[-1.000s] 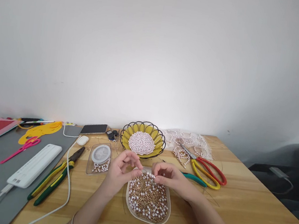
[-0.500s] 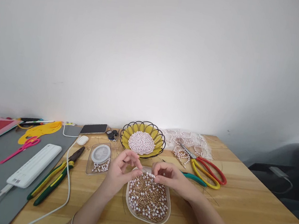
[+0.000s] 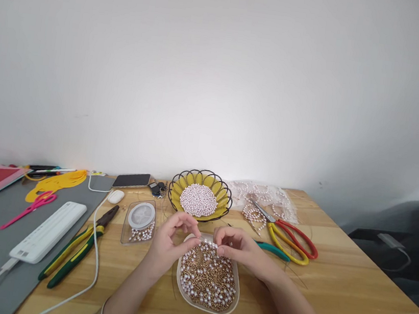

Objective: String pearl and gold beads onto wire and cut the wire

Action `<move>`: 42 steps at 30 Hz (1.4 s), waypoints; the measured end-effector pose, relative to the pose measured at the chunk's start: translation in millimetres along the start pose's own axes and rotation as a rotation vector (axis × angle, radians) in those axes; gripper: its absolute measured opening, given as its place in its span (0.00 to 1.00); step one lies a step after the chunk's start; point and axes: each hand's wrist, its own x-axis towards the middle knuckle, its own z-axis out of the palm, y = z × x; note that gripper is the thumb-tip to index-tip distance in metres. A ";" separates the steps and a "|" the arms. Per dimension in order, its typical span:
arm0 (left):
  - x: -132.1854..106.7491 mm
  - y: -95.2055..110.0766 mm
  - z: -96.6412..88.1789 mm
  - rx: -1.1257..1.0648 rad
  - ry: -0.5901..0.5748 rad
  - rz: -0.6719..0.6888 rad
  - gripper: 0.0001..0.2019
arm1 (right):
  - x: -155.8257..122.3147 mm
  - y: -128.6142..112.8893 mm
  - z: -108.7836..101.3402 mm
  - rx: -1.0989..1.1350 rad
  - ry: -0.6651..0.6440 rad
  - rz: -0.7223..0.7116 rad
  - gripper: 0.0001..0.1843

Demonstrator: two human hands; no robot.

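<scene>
We find the left hand (image 3: 167, 241) and right hand (image 3: 239, 248) narrowed above the bead tray (image 3: 237, 294), presumably against spills; grip we cannot tell.

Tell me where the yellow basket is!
In the head view, the yellow basket is in the middle, near the wall, just beyond the white bead tray; the scissors lie off to its right.
</scene>
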 end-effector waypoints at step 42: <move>-5.0 -12.2 20.7 1.174 -0.325 0.200 0.07 | 3.0 6.9 -4.8 -0.010 0.193 -0.164 0.17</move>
